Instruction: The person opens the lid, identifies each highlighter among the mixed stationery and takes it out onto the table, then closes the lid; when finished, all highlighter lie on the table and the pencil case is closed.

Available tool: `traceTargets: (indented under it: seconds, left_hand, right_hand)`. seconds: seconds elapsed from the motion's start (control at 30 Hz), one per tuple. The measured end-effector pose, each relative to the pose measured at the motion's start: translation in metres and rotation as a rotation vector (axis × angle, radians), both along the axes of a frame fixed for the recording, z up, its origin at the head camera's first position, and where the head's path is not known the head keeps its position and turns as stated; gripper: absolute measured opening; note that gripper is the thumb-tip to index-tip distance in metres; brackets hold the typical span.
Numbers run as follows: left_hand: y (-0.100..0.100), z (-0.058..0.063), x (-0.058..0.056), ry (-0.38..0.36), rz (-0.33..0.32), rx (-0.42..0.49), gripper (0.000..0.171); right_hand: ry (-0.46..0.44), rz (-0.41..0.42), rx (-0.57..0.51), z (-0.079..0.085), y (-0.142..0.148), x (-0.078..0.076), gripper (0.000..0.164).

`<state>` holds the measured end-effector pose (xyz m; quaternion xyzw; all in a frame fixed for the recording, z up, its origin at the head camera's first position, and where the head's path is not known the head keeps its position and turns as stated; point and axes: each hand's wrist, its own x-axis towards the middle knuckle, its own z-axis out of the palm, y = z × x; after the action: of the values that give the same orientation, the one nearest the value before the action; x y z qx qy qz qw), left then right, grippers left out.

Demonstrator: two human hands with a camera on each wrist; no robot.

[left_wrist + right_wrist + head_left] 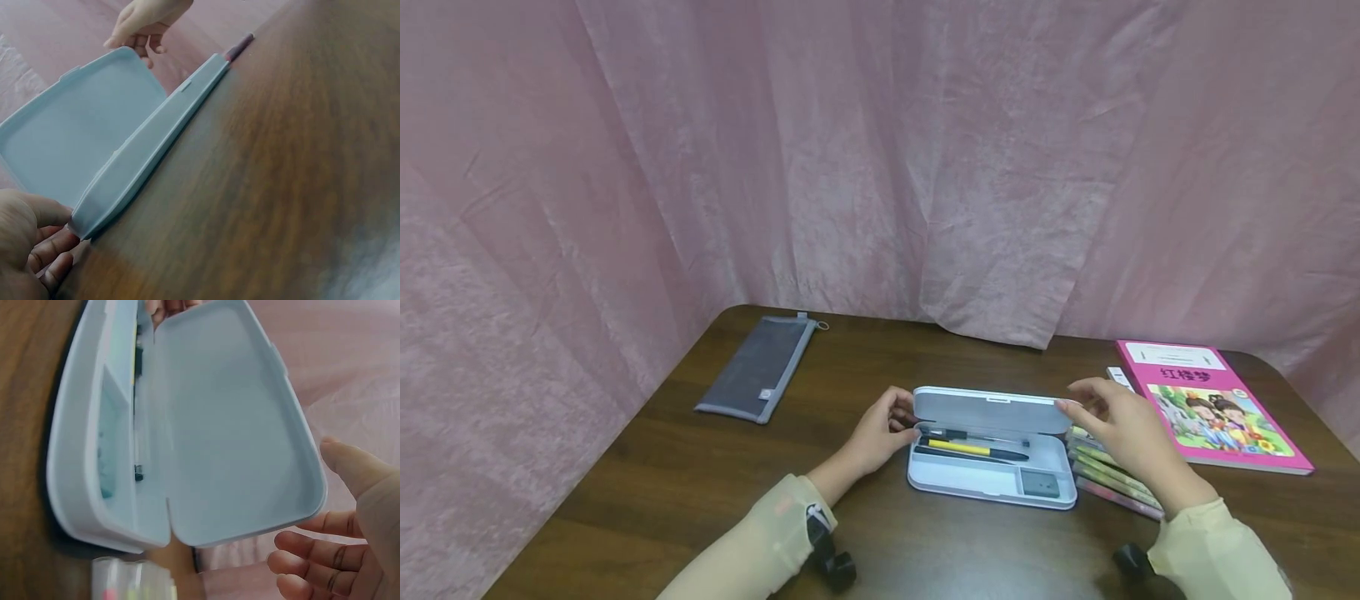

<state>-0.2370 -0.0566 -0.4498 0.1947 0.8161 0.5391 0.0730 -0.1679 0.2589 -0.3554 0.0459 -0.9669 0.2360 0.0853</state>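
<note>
A white pencil case [962, 482] stands on the table with its lid [1000, 412] raised at the far side. Inside lie a yellow-and-black pen [958, 447], a clear pen with a black cap [951, 434] and a dark grey-green eraser [1040, 483] in the right compartment. My left hand [874, 433] holds the case's left end, thumb at the corner in the left wrist view. At the lid's right corner, my right hand [1123, 425] pinches the edge between thumb and index finger; the other fingers are curled loosely in the right wrist view.
Several clear-wrapped coloured pens [1116, 479] lie beside the case, partly under my right hand. A pink book [1217, 400] and a small white item [1118, 377] sit at the right. A grey mesh pouch [752, 367] lies back left; a pink curtain [850, 167] hangs behind the table.
</note>
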Motion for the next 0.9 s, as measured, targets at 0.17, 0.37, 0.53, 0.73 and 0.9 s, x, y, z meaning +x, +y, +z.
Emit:
traceTargets:
  seconds: [0.17,0.37,0.53,0.73,0.9]
  left_hand:
    - [0.001,0.0,0.001,0.015,-0.002,-0.005,0.036]
    - [0.001,0.0,0.002,0.055,-0.005,-0.003,0.035]
    - [0.002,0.003,0.005,0.052,-0.008,0.007,0.035]
    - [0.002,0.002,0.005,0.099,-0.015,0.011,0.033]
    - [-0.001,0.002,0.005,0.109,-0.008,-0.046,0.031]
  right_hand:
    - [0.0,0.016,-0.001,0.006,-0.001,-0.001,0.056]
    - [0.002,0.028,0.016,0.008,-0.004,-0.004,0.057]
    - [-0.036,0.033,0.011,0.007,-0.004,-0.004,0.058]
    - [-0.04,0.05,-0.009,0.002,-0.004,0.001,0.051]
    - [0.003,0.075,0.0,-0.004,-0.005,0.007,0.048]
